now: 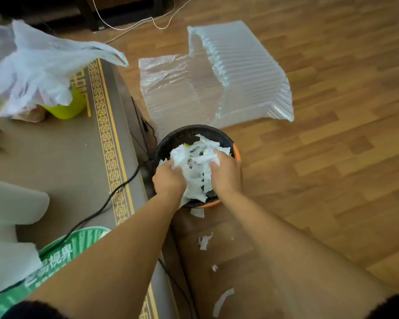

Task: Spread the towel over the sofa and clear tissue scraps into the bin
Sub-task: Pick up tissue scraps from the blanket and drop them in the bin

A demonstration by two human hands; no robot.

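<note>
A round bin (184, 135) with a black liner and an orange rim stands on the wooden floor beside the table. Both hands are over its mouth, pressed around a heap of white tissue scraps (197, 162). My left hand (168, 178) grips the heap's left side and my right hand (226, 173) grips its right side. Loose tissue scraps lie on the floor in front of the bin: one by the rim (197, 212), one further back (204, 241), a long strip (221, 301) near my right arm. No towel or sofa is in view.
A brown table (83, 162) with a gold patterned border fills the left, carrying a white plastic bag (30, 72), a lime-green cup (67, 109), a black cable (106, 201), a green package (55, 256) and white foam (7, 222). Inflated air-column packaging (235, 72) lies on the floor behind the bin.
</note>
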